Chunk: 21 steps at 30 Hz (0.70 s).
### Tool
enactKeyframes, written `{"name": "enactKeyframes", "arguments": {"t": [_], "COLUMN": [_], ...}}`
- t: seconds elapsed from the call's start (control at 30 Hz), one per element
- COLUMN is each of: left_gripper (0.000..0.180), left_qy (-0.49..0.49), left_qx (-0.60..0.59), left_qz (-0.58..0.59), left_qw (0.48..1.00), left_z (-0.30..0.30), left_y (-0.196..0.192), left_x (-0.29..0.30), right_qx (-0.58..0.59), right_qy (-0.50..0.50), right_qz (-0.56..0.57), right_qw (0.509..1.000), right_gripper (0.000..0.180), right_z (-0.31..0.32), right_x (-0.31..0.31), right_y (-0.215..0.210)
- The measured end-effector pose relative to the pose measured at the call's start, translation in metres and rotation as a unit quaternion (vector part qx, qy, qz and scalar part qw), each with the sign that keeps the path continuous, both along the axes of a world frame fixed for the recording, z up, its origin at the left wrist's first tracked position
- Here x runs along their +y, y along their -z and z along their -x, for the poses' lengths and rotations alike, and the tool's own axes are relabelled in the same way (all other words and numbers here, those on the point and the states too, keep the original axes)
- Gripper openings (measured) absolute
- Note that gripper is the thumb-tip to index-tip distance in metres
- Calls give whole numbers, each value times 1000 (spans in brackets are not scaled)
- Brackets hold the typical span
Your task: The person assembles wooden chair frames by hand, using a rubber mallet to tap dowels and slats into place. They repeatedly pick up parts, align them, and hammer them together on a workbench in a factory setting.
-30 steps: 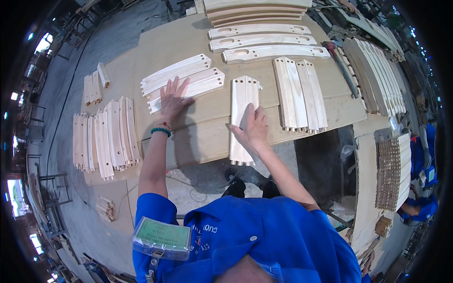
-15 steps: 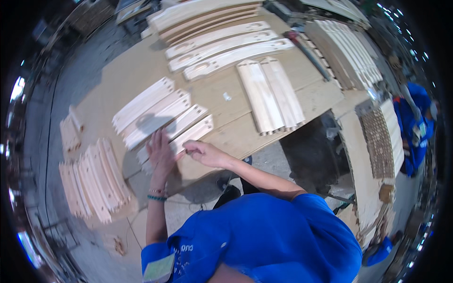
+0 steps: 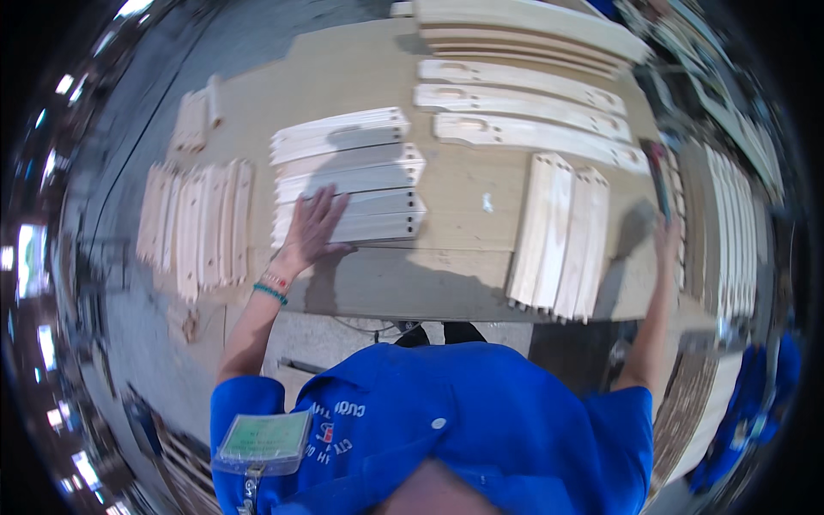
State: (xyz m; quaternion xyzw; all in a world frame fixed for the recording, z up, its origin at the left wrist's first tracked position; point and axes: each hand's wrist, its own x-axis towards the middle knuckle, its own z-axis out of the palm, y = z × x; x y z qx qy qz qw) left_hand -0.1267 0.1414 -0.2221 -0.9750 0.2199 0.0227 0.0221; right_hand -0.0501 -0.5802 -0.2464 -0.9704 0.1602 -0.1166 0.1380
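My left hand point(image 3: 313, 233) lies with its fingers spread on a group of pale wooden slats point(image 3: 369, 184), laid side by side with dark holes at their right ends. Far to the right, my right hand point(image 3: 668, 233) closes on the near end of a long dark tool with a red far end point(image 3: 660, 178). Its fingers are small and blurred in this view. Between the hands, several longer slats point(image 3: 558, 232) lie lengthwise near the table's front edge.
Curved boards with slots point(image 3: 524, 103) and a stack of boards point(image 3: 524, 39) occupy the table's point(image 3: 463, 283) far side. More slats lie at the left point(image 3: 202, 227). Upright slat stacks point(image 3: 730, 232) stand at the right, with a person in blue point(image 3: 747, 412) beyond.
My right hand has left the slats beside my left hand and reached far right to the tool. The left hand now lies flat on the slats, which sit closer together. The view has turned.
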Motion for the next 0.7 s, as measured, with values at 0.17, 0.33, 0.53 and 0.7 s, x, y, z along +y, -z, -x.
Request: {"name": "enactKeyframes", "arguments": {"t": [0.17, 0.33, 0.53, 0.7], "left_gripper": [94, 82, 42, 41], "left_qy": [-56, -152, -471, -525], "left_qx": [32, -46, -279, -203], "left_qz": [-59, 0, -19, -30], "left_qw": [996, 987, 837, 826], "left_z": [9, 7, 38, 57], "left_y": [-20, -18, -63, -49], "left_x": [5, 17, 136, 164], "right_qx": [17, 41, -15, -183], "right_qy": [1, -10, 83, 64], "right_qz": [119, 47, -495, -546], "right_qw": [993, 998, 865, 815], "right_gripper": [36, 39, 22, 26], "right_z": [-49, -54, -12, 56], "right_x": [-33, -42, 11, 89], "right_y": [27, 26, -22, -79]}}
